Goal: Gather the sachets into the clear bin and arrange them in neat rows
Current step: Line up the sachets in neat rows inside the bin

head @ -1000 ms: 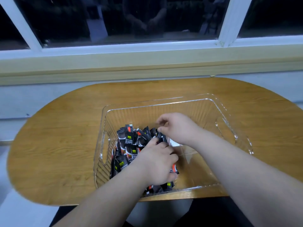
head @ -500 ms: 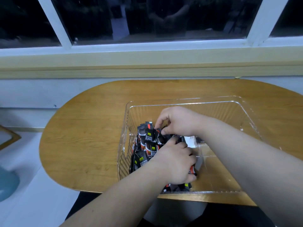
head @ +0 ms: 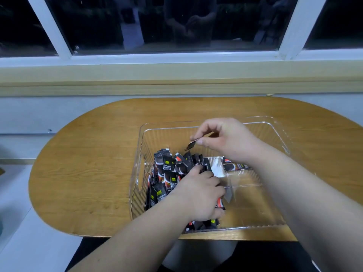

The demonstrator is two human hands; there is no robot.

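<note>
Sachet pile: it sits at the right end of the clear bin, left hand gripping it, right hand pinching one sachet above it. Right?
No. The head view shows the sachet pile at the left end of the clear bin, not the right. The rest stands: the left hand grips it and the right hand pinches one sachet above it.

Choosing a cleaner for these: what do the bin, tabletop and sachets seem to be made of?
Bin: clear rigid plastic, glossy; see-through ribbed walls catching highlights.
Tabletop: wood or wood-look laminate, satin; grain lines visible.
Sachets: thin printed film, possibly foil-lined; dark, slightly shiny, creased edges.
</note>
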